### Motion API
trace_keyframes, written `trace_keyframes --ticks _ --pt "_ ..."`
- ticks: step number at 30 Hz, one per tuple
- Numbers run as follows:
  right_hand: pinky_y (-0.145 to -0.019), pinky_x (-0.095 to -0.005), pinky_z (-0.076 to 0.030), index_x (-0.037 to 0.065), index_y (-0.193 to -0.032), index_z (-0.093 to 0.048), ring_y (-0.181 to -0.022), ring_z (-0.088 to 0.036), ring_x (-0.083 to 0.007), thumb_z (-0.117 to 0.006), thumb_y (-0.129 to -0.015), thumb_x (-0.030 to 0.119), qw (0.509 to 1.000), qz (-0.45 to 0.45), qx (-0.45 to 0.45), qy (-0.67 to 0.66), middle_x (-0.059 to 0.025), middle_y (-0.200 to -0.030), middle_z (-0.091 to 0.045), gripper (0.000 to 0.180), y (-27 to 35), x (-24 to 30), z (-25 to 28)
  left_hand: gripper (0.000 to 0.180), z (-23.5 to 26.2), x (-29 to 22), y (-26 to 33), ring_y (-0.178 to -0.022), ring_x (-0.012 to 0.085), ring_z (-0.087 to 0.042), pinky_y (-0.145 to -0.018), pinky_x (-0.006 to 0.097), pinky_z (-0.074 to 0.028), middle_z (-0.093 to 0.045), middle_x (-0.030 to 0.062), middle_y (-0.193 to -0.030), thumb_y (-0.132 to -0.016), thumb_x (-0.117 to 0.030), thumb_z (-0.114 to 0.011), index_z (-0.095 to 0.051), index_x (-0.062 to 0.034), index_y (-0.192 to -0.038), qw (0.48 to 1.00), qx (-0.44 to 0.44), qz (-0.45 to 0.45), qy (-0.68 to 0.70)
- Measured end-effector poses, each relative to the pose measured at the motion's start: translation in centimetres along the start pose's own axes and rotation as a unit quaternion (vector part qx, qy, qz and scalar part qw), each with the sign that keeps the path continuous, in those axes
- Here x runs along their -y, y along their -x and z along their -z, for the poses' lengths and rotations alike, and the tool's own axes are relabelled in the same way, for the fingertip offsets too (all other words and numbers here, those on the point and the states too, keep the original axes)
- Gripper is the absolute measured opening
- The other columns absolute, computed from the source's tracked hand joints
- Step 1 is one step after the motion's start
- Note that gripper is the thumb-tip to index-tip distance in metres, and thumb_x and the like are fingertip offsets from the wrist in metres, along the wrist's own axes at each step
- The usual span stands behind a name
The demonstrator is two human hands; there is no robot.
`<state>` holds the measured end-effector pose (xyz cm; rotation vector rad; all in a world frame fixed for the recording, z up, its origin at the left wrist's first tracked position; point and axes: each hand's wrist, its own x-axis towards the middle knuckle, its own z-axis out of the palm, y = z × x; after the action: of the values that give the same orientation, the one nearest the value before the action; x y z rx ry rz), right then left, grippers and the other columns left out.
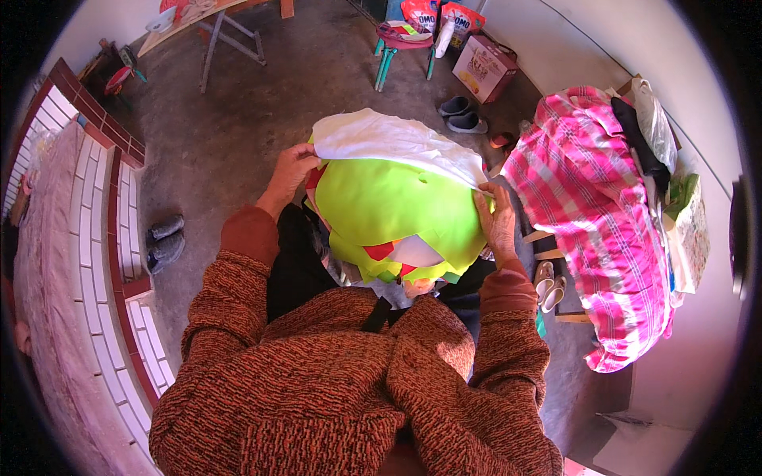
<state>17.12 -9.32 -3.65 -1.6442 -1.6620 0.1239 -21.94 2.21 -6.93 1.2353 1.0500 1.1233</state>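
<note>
Left hand (294,169) and right hand (498,216) pinch opposite ends of white cloth (385,139), lime-green fabric (385,202) between grips; likely aligning edges, next calling for even tension.

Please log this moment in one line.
left hand: pinches left end of white cloth | right hand: at cloth's right end | between hands: green fabric | right: pink checked cover

Big bold caps, same short word, legible on a red bag (417,24) & a 2nd bag (463,24), both well ahead of R fingers (494,193), a bit to L. Carton (484,70), also ahead of R fingers but nearer: print on front too sm./blurred to read.
</note>
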Motion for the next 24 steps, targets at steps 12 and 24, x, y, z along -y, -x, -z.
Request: trace_keyframes --ticks 12,24 --pt "-0.086 -0.0356 -0.042 -0.001 -0.106 -0.058 -0.098 -0.051 -0.0277 -0.052 -0.095 0.031 0.98 -0.098 -0.142 -0.1 -0.0155 -0.105 -0.054 0.034 8.9 -1.4 5.6 0.009 -3.7 -4.1 -0.2 -0.072 0.0115 -0.058 -0.067 0.026 -0.046 -0.064 0.0044 -0.079 -0.077 -0.001 -0.061 -0.063 -0.0034 -0.086 0.93 -0.136 -0.241 -0.243" --pt "-0.079 -0.0307 -0.044 0.003 -0.106 -0.064 -0.087 -0.054 -0.016 -0.053 -0.095 0.03 0.859 -0.466 -0.156 -0.141 -0.0047 -0.093 -0.062 0.03 29.5 -6.1 5.3 0.016 -15.5 -8.5 0.9 -0.074 0.0217 -0.061 -0.068 0.033 -0.046 -0.062 0.0061 -0.078 -0.072 -0.012 -0.074 -0.062 -0.0059 -0.079 0.727 0.026 -0.473 -0.497"
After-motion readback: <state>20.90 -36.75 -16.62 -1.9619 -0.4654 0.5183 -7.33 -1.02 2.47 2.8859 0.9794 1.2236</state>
